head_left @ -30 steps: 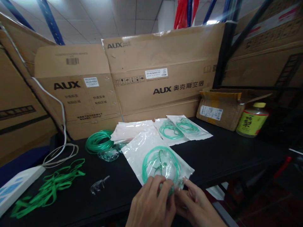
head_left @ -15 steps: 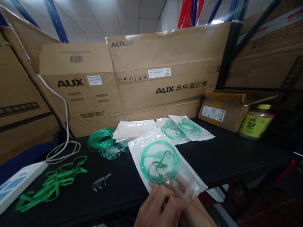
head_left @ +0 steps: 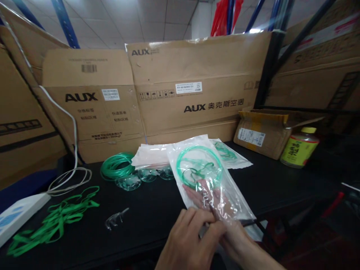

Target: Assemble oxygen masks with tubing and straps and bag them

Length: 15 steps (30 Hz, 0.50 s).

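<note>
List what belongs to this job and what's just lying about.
Apparently part of it:
- white-backed plastic pouch, right hand inside
- coiled pale-green plastic tubing in it
- loose coil of green tubing
- flat green straps

Probably just lying about:
- yellow-labelled clear bottle
- brown cardboard carton
- white plastic power strip

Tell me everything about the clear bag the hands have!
The bag is long, with a shiny, clear, plastic-looking front and white backing. A coil of green tubing and a green strap show inside. It slants from far left to near right, partly hiding another packet. The right hand is inside; the left hand is curled at its near end.
</note>
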### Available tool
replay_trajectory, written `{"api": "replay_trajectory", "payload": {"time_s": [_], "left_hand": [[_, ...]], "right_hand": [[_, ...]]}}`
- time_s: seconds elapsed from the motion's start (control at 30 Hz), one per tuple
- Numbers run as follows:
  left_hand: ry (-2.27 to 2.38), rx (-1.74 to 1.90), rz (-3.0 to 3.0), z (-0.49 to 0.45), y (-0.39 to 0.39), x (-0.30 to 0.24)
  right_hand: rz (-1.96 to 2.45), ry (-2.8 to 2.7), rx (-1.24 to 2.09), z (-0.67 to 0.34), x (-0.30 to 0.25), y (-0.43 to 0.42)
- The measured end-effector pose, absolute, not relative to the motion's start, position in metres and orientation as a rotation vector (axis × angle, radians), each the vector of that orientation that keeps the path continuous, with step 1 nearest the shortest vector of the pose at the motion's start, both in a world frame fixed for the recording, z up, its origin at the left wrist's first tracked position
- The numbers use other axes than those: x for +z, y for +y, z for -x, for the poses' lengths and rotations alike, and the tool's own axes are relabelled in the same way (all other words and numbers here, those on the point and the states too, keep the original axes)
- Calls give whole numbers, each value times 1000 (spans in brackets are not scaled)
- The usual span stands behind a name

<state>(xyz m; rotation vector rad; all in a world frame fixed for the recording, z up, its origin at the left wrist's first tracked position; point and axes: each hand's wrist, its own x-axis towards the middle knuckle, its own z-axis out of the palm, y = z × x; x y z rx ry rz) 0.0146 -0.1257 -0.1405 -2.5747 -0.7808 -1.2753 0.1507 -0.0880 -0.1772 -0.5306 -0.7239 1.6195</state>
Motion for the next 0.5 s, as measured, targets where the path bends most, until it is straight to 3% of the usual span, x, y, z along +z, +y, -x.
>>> {"api": "replay_trajectory", "payload": {"time_s": [0.23, 0.5], "left_hand": [[-758, -1226, 2667, -40, -107, -139], [-1146, -1033, 2909, -33, -93, -164]], "right_hand": [[628, -751, 1357, -229, -132, -8], [907, -913, 1237, -317, -113, 97]]}}
